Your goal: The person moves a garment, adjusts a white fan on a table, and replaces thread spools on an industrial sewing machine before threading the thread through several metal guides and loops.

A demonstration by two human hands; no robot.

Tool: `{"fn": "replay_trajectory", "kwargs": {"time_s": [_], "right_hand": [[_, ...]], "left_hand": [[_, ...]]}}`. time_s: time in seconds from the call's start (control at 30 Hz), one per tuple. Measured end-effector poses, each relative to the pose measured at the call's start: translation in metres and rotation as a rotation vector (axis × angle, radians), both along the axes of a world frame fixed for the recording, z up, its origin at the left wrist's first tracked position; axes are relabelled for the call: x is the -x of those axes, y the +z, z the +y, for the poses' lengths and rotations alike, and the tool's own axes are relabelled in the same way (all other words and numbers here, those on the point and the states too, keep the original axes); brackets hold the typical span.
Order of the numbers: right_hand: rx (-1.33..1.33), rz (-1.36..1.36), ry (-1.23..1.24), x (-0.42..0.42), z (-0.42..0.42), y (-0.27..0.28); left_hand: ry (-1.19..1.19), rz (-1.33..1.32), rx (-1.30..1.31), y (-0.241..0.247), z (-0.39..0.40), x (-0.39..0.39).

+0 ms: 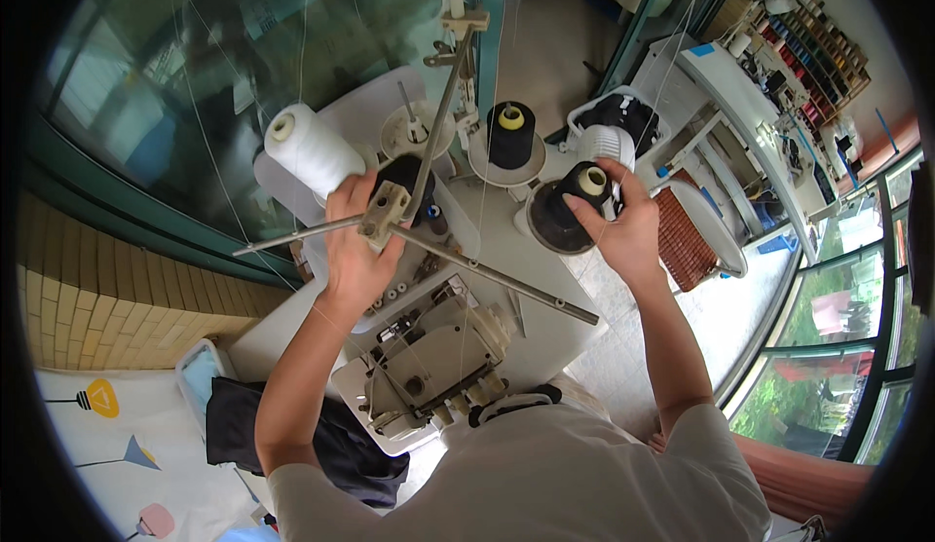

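My right hand (628, 224) has its thumb and fingers around the top of a black thread cone (577, 191), which is over a dark round spool holder (559, 239). My left hand (361, 242) is behind the metal bars of a thread stand (504, 279), its fingertips by the lower end of a large white thread cone (314, 147). A black object (409, 177) lies just beyond that hand, partly hidden by the stand's bracket (383, 213); whether the hand grips anything is hidden. Another black thread cone (510, 140) stands on a holder between the hands.
An overlock sewing machine (431, 359) sits on the white table (555, 301) before me. Thin threads run down from above. Dark cloth (343, 447) hangs at left. A chair with a brown woven seat (679, 231) and another sewing table (752, 104) stand at right.
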State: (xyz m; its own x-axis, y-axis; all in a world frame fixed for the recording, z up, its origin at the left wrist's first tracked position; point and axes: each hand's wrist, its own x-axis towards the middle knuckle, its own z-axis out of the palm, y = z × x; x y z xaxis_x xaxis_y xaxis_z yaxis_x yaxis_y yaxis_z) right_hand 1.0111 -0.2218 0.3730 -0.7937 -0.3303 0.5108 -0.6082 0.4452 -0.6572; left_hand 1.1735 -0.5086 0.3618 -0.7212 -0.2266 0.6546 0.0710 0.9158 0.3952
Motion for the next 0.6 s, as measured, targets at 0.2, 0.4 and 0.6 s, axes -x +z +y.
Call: {"fn": "replay_trajectory", "kwargs": {"time_s": [0.2, 0.4, 0.6], "right_hand": [[-0.178, 0.035, 0.0, -0.006, 0.0, 0.017], [-0.002, -0.162, 0.244, -0.076, 0.038, -0.017], [-0.526, -0.633, 0.117, -0.118, 0.068, -0.164]], "left_hand": [[0.051, 0.299, -0.069, 0.037, -0.019, 0.079], [0.098, 0.139, -0.019, 0.036, -0.039, 0.122], [0.056, -0.042, -0.113, 0.02, -0.047, 0.139]]}}
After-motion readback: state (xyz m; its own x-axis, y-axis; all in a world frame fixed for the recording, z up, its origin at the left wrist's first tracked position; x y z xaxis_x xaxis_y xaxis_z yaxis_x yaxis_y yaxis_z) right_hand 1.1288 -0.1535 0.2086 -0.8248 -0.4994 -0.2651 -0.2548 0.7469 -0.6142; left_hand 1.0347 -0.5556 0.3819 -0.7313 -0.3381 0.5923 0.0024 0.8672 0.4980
